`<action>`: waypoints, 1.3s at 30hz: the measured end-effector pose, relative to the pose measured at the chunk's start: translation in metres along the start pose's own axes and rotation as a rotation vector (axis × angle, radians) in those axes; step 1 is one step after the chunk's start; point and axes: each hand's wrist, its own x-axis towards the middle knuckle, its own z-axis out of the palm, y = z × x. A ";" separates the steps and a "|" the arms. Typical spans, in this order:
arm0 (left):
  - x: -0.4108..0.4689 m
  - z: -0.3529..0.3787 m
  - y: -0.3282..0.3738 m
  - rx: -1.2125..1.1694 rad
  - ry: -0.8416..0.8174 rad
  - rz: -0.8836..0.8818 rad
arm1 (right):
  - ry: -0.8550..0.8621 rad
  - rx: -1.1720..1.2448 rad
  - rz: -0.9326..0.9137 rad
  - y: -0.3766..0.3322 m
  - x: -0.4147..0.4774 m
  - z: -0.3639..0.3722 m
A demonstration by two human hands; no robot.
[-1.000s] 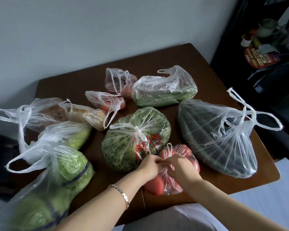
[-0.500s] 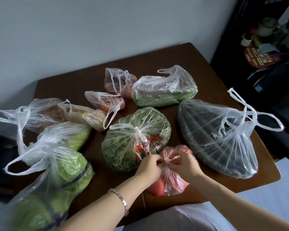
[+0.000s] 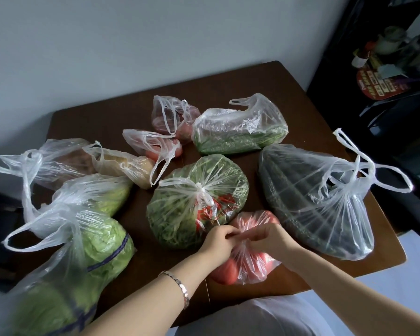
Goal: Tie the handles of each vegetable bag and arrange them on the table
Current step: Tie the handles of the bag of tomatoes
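Both hands have drawn closer: left hand (image 3: 218, 241) and right hand (image 3: 268, 236) fingers pinch the tomato bag (image 3: 246, 260) handles, gathered taut now; knot nearly cinched.

Soft, even daylight, rather dim; shadows are weak. The wide lens bends the edges, the lower left corner is blurred, and the upper right is dark.

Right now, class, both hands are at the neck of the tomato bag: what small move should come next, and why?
Probably pull the two handles apart to cinch the knot. The left hand and right hand pinch the gathered plastic atop the tomato bag; no finished knot shows there.
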 end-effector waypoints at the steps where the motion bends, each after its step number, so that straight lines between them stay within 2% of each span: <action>1: 0.001 0.000 0.000 -0.006 -0.006 -0.029 | 0.053 -0.020 -0.038 0.000 0.000 0.004; 8: 0.003 -0.001 -0.003 -0.016 -0.078 -0.142 | 0.200 -0.199 -0.167 0.004 -0.002 0.015; 15: -0.002 0.005 -0.003 -0.035 -0.027 -0.071 | 0.039 -0.358 -0.100 -0.007 -0.001 0.006; 21: -0.007 0.002 -0.001 -0.046 0.014 -0.003 | -0.025 -0.167 0.055 -0.003 0.006 -0.004; 24: -0.010 0.003 0.002 -0.051 0.031 -0.019 | -0.022 -0.109 0.065 -0.004 0.005 -0.003; 27: -0.009 0.003 0.004 -0.028 0.021 -0.055 | 0.034 -0.092 -0.024 -0.003 0.000 0.003; 33: -0.006 -0.001 0.005 -0.020 -0.017 -0.161 | 0.297 -0.207 -0.240 0.012 -0.007 0.018; 39: -0.005 0.005 0.007 -0.044 -0.015 -0.241 | 0.226 -0.389 -0.248 0.012 -0.009 0.014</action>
